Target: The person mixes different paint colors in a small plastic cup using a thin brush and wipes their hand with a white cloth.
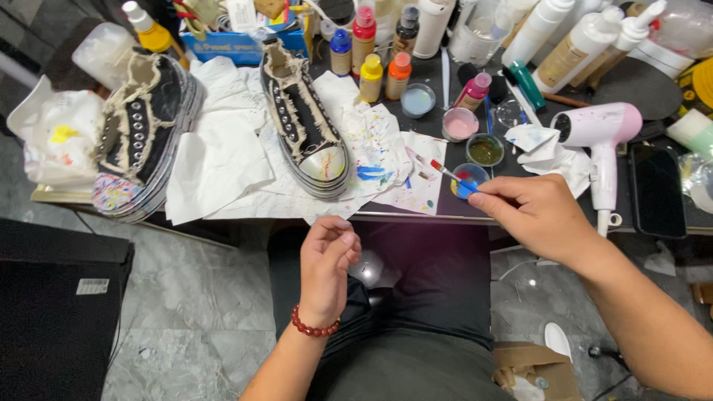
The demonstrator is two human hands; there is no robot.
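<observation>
Thin paintbrush (pixel 451 175), red-tipped, tilted over small blue paint cup (pixel 469 179).

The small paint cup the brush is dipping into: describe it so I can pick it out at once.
Start at the pink and white hair dryer lying on the dark table, then go left to the right hand holding a thin brush. The brush tip sits over the small paint cup near the table's front edge. It alone holds blue paint; the cups behind it hold olive and pink.
</observation>
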